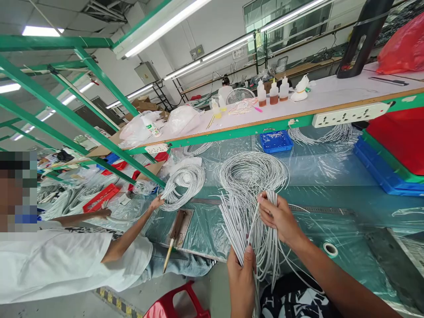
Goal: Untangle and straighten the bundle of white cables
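Observation:
A thick bundle of white cables (234,221) is gripped in my left hand (242,269), thumb across the strands, their cut ends fanning up to the left. Just above and to the right, my right hand (276,216) is closed on white cables too, with its thumb and forefinger pinching near the strand ends. Loose lengths hang in loops below both hands toward my lap. Behind them on the bench lies a large coil of white cable (253,170), partly covered by the bundle.
At the left, a co-worker's hand (157,202) holds another cable coil (185,187). A steel ruler (318,210), a tape roll (330,249) and a brush (169,251) lie on the bench. Stacked trays (384,165) stand right; a blue tray (275,142) sits under the shelf (232,126). A red stool (179,302) is below.

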`<action>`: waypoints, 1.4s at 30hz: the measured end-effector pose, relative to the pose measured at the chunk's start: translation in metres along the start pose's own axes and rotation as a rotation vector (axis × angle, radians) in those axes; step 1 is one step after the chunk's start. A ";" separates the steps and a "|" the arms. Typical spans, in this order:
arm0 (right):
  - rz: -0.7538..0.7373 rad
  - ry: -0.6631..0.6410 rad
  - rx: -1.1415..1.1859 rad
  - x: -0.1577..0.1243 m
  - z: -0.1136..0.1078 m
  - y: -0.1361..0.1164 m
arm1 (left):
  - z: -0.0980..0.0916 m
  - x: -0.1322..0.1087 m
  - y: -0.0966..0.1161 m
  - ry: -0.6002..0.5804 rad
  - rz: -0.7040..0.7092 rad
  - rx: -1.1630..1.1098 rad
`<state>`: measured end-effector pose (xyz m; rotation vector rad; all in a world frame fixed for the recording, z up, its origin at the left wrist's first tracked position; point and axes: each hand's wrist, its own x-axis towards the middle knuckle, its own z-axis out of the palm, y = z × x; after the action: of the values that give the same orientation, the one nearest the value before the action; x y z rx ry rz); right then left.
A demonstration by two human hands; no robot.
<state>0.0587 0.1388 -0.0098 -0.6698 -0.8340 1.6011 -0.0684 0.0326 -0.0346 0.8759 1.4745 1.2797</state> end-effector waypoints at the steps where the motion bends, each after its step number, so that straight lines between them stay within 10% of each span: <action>1: -0.015 0.002 0.025 0.000 -0.001 0.000 | 0.000 0.002 0.000 -0.001 -0.015 -0.039; 8: -0.112 0.004 0.081 0.001 -0.012 -0.029 | -0.014 0.022 0.005 0.156 -0.136 -0.411; 15: 0.210 -0.299 0.041 -0.010 0.006 -0.010 | -0.019 0.021 0.021 0.091 -0.078 -0.268; 27: 0.177 -0.260 -0.143 -0.016 0.020 0.006 | 0.005 0.004 0.016 0.034 -0.185 -0.484; 42: 0.336 -0.041 -0.065 -0.016 0.027 0.021 | 0.005 0.005 0.017 0.070 -0.063 -0.187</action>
<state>0.0281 0.1169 -0.0116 -0.8608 -0.8380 1.8993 -0.0662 0.0423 -0.0194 0.6632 1.3996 1.3883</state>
